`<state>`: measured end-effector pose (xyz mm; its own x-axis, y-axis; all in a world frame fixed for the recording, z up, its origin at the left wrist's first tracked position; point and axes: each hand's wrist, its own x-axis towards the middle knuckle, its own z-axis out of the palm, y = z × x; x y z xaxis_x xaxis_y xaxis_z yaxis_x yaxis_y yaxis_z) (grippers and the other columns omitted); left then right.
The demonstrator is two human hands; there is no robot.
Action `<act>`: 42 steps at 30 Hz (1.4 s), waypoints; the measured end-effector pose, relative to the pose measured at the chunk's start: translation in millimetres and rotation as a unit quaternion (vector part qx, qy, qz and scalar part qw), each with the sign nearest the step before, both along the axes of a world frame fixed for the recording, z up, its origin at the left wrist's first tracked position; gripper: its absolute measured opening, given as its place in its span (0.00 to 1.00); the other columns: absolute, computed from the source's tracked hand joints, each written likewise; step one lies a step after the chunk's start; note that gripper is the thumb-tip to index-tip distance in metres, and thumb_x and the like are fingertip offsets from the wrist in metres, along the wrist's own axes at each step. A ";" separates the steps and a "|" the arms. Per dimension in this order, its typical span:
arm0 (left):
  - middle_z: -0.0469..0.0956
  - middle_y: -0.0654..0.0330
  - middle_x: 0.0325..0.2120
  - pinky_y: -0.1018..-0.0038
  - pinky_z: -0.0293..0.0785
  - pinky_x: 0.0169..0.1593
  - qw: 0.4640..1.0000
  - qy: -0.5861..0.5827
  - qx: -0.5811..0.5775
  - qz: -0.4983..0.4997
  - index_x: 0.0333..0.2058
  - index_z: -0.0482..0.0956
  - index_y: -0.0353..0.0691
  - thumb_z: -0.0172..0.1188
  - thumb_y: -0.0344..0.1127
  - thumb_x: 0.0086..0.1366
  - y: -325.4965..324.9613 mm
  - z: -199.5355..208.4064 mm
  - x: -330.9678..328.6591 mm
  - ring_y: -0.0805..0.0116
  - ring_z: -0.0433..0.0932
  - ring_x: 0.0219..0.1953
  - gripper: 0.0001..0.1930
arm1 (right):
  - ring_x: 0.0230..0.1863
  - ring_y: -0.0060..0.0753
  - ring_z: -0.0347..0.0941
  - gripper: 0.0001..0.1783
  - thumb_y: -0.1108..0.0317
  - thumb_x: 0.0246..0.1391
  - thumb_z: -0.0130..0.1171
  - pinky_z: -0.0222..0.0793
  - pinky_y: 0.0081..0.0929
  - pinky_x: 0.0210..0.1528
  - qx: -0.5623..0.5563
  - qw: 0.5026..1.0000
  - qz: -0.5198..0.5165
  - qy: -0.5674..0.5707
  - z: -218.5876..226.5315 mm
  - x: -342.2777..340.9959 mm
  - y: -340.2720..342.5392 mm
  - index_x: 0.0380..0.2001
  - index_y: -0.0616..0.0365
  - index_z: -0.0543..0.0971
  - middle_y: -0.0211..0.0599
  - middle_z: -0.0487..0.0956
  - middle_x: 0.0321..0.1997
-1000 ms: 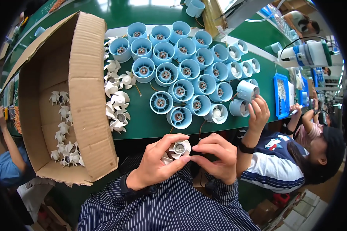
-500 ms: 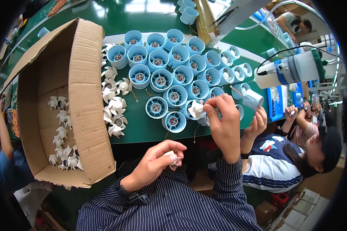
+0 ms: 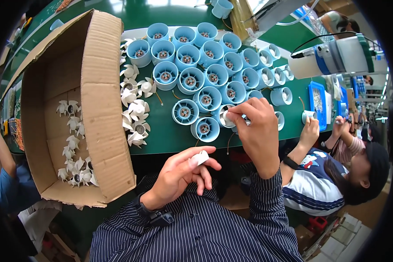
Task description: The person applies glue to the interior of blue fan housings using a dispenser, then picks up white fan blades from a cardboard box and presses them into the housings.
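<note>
My right hand (image 3: 256,131) pinches a white fan impeller (image 3: 225,117) at the mouth of a light-blue round housing in the front row; my fingers partly cover both. Lower and to the left, my left hand (image 3: 181,172) holds a small white plastic piece (image 3: 201,157) between thumb and forefinger, its other fingers loosely curled. The piece looks like a fan blade, but most of it is hidden. Beyond my hands stand rows of blue housings (image 3: 190,81), many showing a small motor in the middle. Loose white impellers (image 3: 138,110) lie left of them.
An open cardboard box (image 3: 102,105) on the left holds several white impellers (image 3: 76,171). A white cylinder with a blue band (image 3: 332,59) juts in at the right. A co-worker's hand (image 3: 310,131) holds a blue housing near a blue tray (image 3: 318,105).
My right hand has lowered the impeller to a housing. My left hand has risen slightly, showing more of its white piece. The co-worker's hand has moved right, and a housing now rests on the table.
</note>
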<state>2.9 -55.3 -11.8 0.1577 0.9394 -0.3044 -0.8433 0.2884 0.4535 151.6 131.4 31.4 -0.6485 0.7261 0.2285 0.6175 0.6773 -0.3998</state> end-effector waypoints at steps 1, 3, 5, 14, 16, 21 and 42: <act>0.81 0.46 0.48 0.75 0.83 0.38 1.000 0.001 0.000 0.001 0.70 0.67 0.27 0.50 0.45 0.84 1.2 -0.3 -0.3 0.65 0.85 0.40 0.28 | 0.39 0.43 0.76 0.04 0.71 0.55 0.73 0.70 0.41 0.44 -0.001 1.000 -0.005 0.002 -1.9 2.5 -1.4 0.32 0.59 0.87 0.37 0.81 0.32; 0.82 0.46 0.40 0.75 0.79 0.31 1.000 0.022 -0.002 -0.010 0.69 0.68 0.25 0.43 0.53 0.84 4.2 -1.2 1.1 0.64 0.84 0.32 0.34 | 0.39 0.44 0.76 0.05 0.70 0.55 0.74 0.71 0.42 0.45 -0.003 1.000 -0.013 0.005 -5.1 6.5 -2.5 0.32 0.59 0.87 0.37 0.81 0.32; 0.83 0.46 0.36 0.75 0.78 0.27 0.999 0.033 -0.005 -0.015 0.68 0.68 0.24 0.40 0.58 0.85 2.9 -2.8 0.1 0.64 0.83 0.28 0.37 | 0.39 0.44 0.76 0.05 0.71 0.54 0.74 0.71 0.41 0.45 0.003 1.000 -0.011 -0.002 -2.1 6.1 -2.1 0.32 0.59 0.87 0.37 0.81 0.32; 0.83 0.53 0.33 0.78 0.74 0.29 0.993 0.118 0.007 -0.003 0.65 0.73 0.26 0.39 0.61 0.84 -2.1 -5.4 -1.8 0.73 0.77 0.25 0.37 | 0.35 0.30 0.80 0.07 0.80 0.55 0.72 0.72 0.27 0.36 -0.255 0.953 -0.024 0.160 10.4 9.2 -44.9 0.38 0.64 0.86 0.37 0.82 0.32; 0.83 0.56 0.34 0.81 0.72 0.30 0.977 0.210 0.023 -0.037 0.65 0.75 0.29 0.40 0.61 0.85 -0.8 -2.8 -3.7 0.76 0.77 0.27 0.36 | 0.34 0.28 0.79 0.07 0.80 0.56 0.71 0.71 0.25 0.35 -0.286 0.944 0.020 0.161 16.1 18.9 -56.0 0.39 0.65 0.86 0.37 0.83 0.34; 0.82 0.55 0.32 0.78 0.74 0.30 0.953 0.298 0.052 -0.021 0.64 0.76 0.29 0.43 0.62 0.83 -4.8 -8.9 0.2 0.72 0.76 0.24 0.37 | 0.32 0.27 0.79 0.08 0.82 0.56 0.69 0.70 0.22 0.33 -0.311 0.926 0.066 0.201 -4.1 26.9 -76.0 0.40 0.66 0.87 0.38 0.85 0.36; 0.77 0.45 0.50 0.63 0.78 0.54 0.598 0.770 0.050 0.217 0.60 0.74 0.31 0.65 0.27 0.63 -33.5 -18.6 -6.8 0.54 0.79 0.49 0.26 | 0.32 0.25 0.79 0.07 0.83 0.58 0.66 0.70 0.20 0.34 -0.273 0.932 -0.012 0.239 -27.9 52.0 -83.1 0.40 0.67 0.87 0.38 0.84 0.33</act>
